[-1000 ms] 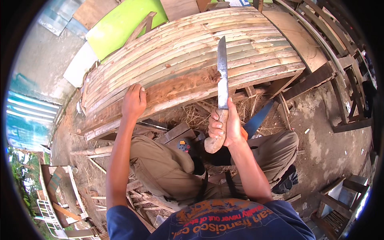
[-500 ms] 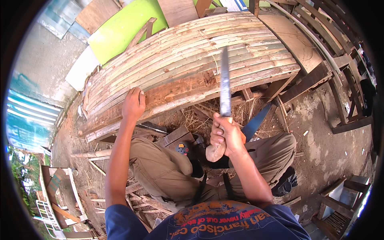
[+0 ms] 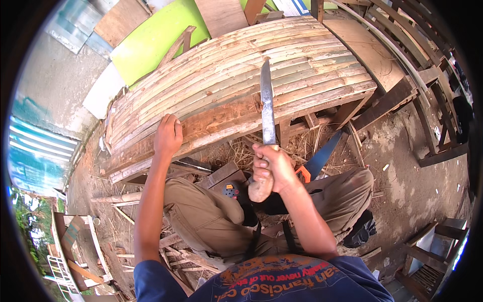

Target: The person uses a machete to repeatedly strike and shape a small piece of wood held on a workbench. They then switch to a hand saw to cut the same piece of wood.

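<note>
An outdoor woodworking yard is shown. A bamboo-slat platform (image 3: 236, 75) is set on bare dirt ground (image 3: 402, 181), and wooden frames (image 3: 422, 65), offcuts and straw (image 3: 236, 151) are scattered around.

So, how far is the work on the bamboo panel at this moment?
Looks done: the slatted bamboo panel is fully laid with strips. In hand: the right hand raises a long steel knife above the reddish-brown front edge board, which the left hand steadies. Left: that edge appears rough, seemingly untrimmed.
</note>
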The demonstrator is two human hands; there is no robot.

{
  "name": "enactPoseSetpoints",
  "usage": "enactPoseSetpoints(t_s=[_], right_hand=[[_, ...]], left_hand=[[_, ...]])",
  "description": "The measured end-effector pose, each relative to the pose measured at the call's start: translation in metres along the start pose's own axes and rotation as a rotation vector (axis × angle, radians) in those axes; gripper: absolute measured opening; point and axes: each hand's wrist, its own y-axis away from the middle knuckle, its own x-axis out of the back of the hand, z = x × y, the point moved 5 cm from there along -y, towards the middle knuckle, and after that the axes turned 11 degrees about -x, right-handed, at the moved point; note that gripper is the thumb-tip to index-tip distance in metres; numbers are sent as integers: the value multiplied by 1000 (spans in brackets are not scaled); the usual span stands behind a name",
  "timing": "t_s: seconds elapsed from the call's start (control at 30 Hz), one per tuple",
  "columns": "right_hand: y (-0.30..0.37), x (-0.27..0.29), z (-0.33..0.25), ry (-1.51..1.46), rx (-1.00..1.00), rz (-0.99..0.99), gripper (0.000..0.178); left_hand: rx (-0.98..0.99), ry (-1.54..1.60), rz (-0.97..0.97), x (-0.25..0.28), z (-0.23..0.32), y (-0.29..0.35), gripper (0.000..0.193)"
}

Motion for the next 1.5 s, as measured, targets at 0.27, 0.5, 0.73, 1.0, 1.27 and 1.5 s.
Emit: enactPoseSetpoints(t_s=[0.27,0.5,0.73,1.0,1.27,1.5], right_hand=[[30,15,-44,6,803,217,17],[-6,-7,6,47,-31,11,24],[0,15,2,105,85,88,31],[25,4,-22,-24,-40,-16,25],[48,11,-25,21,246,91,25],[80,28,-94,-29,859,122,21]], left_hand=[[7,13,4,-1,3,-1,17],[27,14,-12,3,-4,-1,20],[17,19,13,-7,14,-11,20],[3,13,2,-6,14,-11,18],[-2,19,-3,-12,11,-16,18],[12,-6,12,-7,9,-11,18]])
